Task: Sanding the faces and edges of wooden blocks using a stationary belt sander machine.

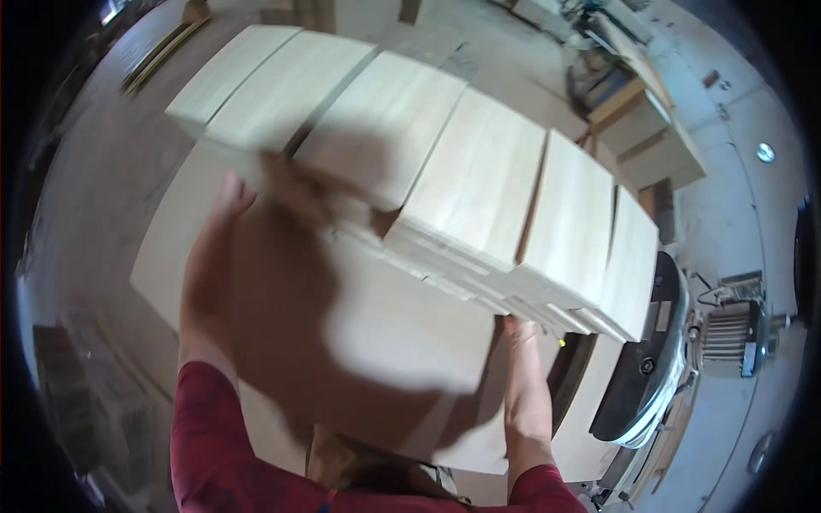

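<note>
Pale wooden boards stand in a row of several stacks [475,179] across a broad tan panel surface [410,333]. Both my arms, in red sleeves, reach out over this surface. Near the left part of the row is my left hand [235,195], smeared by motion, its grip unclear. Beside it a brownish board edge [295,190] is blurred and in shadow. My right hand [521,330] is at the lower near edge of the stacks, towards the right. Its fingers are mostly hidden by the boards, so their hold cannot be made out.
A black, rounded machine part [646,359] stands close to the right end of the row, with a ribbed grey motor [727,333] beyond it. Wooden boxes [646,137] are at the far right. Long strips [162,56] lie on the floor at far left.
</note>
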Demonstrator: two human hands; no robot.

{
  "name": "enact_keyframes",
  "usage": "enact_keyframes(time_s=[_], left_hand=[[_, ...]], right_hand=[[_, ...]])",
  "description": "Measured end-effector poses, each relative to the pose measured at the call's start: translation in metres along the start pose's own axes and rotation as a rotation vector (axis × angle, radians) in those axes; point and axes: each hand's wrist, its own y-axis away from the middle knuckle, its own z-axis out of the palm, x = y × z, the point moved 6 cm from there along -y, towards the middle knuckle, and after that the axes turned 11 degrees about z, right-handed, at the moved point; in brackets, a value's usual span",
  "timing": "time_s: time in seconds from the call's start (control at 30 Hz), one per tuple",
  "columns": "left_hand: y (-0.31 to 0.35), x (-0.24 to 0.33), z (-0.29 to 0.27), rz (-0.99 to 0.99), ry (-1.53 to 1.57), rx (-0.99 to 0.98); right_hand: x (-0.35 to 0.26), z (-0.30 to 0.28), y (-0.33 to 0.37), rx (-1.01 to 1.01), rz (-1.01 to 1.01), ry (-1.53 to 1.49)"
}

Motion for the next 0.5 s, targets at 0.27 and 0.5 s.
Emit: enact_keyframes(time_s=[0.27, 0.5], left_hand=[[-0.043, -0.055, -0.034, -0.212, 0.369, 0.019], [0.017, 0.023, -0.025, -0.230, 0.312, -0.041]], right_hand=[[0.029, 0.014, -0.018, 0.305, 0.053, 0.323], [0.048, 0.067, 0.008, 0.422, -0.079, 0.469]])
